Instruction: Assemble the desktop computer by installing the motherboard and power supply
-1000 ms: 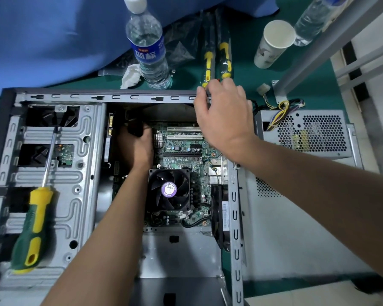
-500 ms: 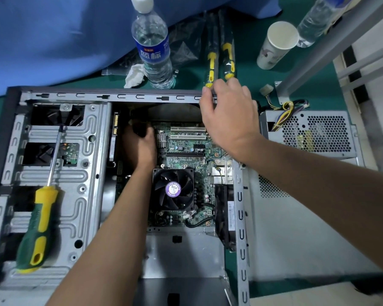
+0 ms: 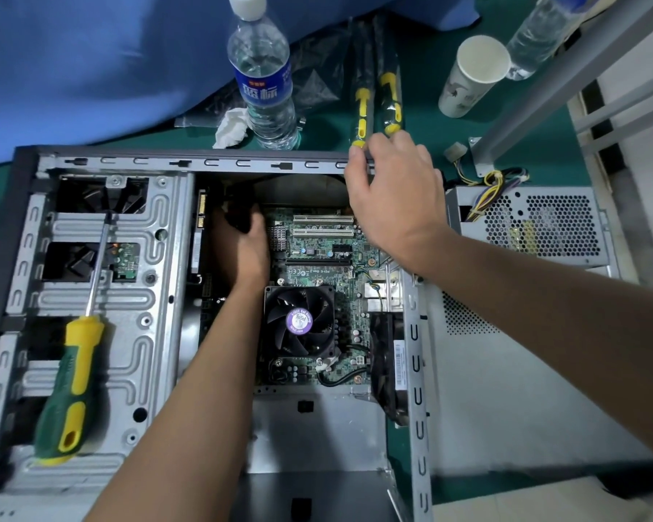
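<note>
The open grey computer case (image 3: 204,162) lies on its side on the green table. The green motherboard (image 3: 317,258) with its black CPU fan (image 3: 298,322) sits inside it. My left hand (image 3: 244,243) reaches into the case at the board's far left corner, its fingers curled round a black part (image 3: 238,214); what that part is stays hidden in shadow. My right hand (image 3: 393,194) holds the case's far rail, fingers hooked over it and thumb inside. The grey perforated power supply (image 3: 536,224) lies outside the case to the right, with its coloured wires (image 3: 494,180) loose.
A green and yellow screwdriver (image 3: 72,389) lies on the drive cage (image 3: 144,295) at left. Behind the case stand a water bottle (image 3: 264,88), a crumpled tissue (image 3: 232,126), packaged screwdrivers (image 3: 377,96), a paper cup (image 3: 472,77) and a second bottle (image 3: 540,32). A grey metal frame (image 3: 543,81) rises at right.
Both hands keep their places, the left inside the case and the right on the far rail. Only the view has shifted slightly.
</note>
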`<state>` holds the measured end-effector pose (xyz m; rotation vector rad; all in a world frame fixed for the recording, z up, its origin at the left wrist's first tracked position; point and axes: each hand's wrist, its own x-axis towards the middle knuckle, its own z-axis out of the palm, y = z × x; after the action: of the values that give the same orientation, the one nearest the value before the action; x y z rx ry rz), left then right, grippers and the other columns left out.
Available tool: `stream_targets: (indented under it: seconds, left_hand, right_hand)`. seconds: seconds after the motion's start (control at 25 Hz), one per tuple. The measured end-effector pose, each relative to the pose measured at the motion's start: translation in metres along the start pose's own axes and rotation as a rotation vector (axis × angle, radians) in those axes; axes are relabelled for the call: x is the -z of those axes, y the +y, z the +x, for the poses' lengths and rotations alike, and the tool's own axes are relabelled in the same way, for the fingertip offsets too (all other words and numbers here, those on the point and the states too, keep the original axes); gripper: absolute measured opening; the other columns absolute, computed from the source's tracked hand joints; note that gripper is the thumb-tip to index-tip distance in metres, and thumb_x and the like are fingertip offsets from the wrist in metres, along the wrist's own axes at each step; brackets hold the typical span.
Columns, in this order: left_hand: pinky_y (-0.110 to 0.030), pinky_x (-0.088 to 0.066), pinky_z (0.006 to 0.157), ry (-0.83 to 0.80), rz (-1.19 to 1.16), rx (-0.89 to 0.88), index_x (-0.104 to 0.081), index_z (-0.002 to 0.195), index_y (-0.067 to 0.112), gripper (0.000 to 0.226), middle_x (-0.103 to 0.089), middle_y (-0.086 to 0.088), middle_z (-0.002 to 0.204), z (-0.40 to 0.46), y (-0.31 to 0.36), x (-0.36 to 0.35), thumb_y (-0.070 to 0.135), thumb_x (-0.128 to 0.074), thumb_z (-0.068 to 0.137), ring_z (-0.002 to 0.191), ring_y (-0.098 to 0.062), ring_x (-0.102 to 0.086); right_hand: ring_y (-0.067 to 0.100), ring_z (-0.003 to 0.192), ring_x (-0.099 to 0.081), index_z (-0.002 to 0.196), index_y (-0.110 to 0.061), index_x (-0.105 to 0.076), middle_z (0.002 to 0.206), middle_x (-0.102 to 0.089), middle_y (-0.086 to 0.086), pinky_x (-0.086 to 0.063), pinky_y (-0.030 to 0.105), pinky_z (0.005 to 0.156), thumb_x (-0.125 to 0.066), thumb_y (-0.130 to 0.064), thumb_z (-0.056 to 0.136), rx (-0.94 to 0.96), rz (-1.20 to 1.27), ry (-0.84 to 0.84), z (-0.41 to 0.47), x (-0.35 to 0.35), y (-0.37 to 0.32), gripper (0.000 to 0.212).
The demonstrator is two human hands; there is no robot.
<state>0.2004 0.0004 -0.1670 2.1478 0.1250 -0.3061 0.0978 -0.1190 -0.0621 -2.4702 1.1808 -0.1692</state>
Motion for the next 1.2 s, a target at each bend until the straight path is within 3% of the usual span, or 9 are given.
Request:
stream_targets:
  seconds: [0.04, 0.16, 0.24, 0.4, 0.6, 0.84, 0.96, 1.2]
  left_hand:
    - [-0.005, -0.041, 0.083, -0.021, -0.013, 0.009, -0.052, 0.119, 0.006, 0.026, -0.062, -0.03, 0.104, -0.002, 0.002, 0.0, 0.016, -0.059, 0.097, 0.097, 0.0, -0.066]
    - [-0.017, -0.039, 0.084, 0.003, -0.036, -0.02, -0.057, 0.125, -0.007, 0.038, -0.063, -0.026, 0.12, 0.001, -0.002, 0.001, 0.017, -0.062, 0.095, 0.111, -0.029, -0.061]
    - [-0.023, -0.04, 0.087, -0.02, -0.005, -0.058, -0.058, 0.124, -0.006, 0.037, -0.063, -0.024, 0.121, 0.002, -0.004, 0.003, 0.018, -0.06, 0.096, 0.113, -0.035, -0.059]
    - [-0.026, -0.041, 0.099, 0.056, 0.017, -0.071, -0.059, 0.125, -0.004, 0.042, -0.064, -0.017, 0.125, 0.004, -0.001, 0.002, 0.024, -0.064, 0.094, 0.117, -0.027, -0.059]
    - [-0.032, -0.034, 0.108, 0.015, 0.097, -0.023, -0.047, 0.138, -0.003, 0.054, -0.054, -0.018, 0.138, 0.002, -0.002, -0.003, 0.021, -0.063, 0.092, 0.128, -0.026, -0.051]
    - [-0.034, -0.038, 0.099, 0.01, 0.119, 0.009, -0.056, 0.124, -0.007, 0.042, -0.058, -0.028, 0.124, 0.006, -0.005, -0.006, 0.021, -0.058, 0.093, 0.116, -0.038, -0.054]
    - [-0.027, -0.036, 0.091, -0.007, 0.155, -0.084, -0.058, 0.122, -0.006, 0.04, -0.061, -0.026, 0.121, 0.005, -0.006, -0.002, 0.02, -0.061, 0.092, 0.113, -0.036, -0.057]
    - [-0.033, -0.036, 0.104, -0.069, 0.184, -0.073, -0.052, 0.134, -0.005, 0.048, -0.056, -0.021, 0.134, 0.009, -0.005, 0.001, 0.023, -0.058, 0.096, 0.125, -0.029, -0.053]
  right_hand:
    - [0.022, 0.097, -0.044, 0.104, -0.016, -0.059, 0.097, -0.04, -0.003, -0.038, 0.044, 0.088, -0.03, -0.042, 0.102, -0.001, 0.001, -0.001, 0.0, 0.0, 0.0, 0.039]
    - [0.019, 0.092, -0.038, 0.103, -0.015, -0.059, 0.097, -0.04, -0.003, -0.038, 0.043, 0.088, -0.03, -0.042, 0.102, -0.003, 0.012, 0.001, 0.0, 0.0, 0.0, 0.039]
    - [0.018, 0.091, -0.036, 0.103, -0.015, -0.059, 0.097, -0.04, -0.003, -0.038, 0.044, 0.087, -0.031, -0.042, 0.102, -0.003, 0.015, 0.004, 0.0, 0.0, 0.0, 0.039]
    - [0.017, 0.091, -0.035, 0.104, -0.015, -0.059, 0.097, -0.04, -0.004, -0.038, 0.043, 0.087, -0.03, -0.042, 0.102, 0.001, 0.01, 0.003, 0.0, 0.0, -0.001, 0.039]
    - [0.017, 0.091, -0.035, 0.103, -0.015, -0.059, 0.097, -0.04, -0.003, -0.038, 0.043, 0.087, -0.03, -0.042, 0.102, -0.001, 0.007, 0.003, 0.0, 0.001, 0.0, 0.039]
    - [0.017, 0.091, -0.035, 0.105, -0.015, -0.059, 0.098, -0.04, -0.003, -0.039, 0.044, 0.088, -0.031, -0.042, 0.102, 0.002, 0.009, -0.002, 0.0, 0.0, 0.0, 0.04]
    - [0.018, 0.092, -0.036, 0.104, -0.015, -0.059, 0.097, -0.04, -0.003, -0.039, 0.044, 0.089, -0.031, -0.042, 0.102, 0.003, 0.016, 0.0, 0.0, 0.0, 0.0, 0.039]
    - [0.024, 0.1, -0.046, 0.105, -0.015, -0.059, 0.1, -0.045, -0.001, -0.039, 0.043, 0.089, -0.03, -0.042, 0.103, 0.004, 0.016, 0.0, 0.0, 0.002, 0.0, 0.039]
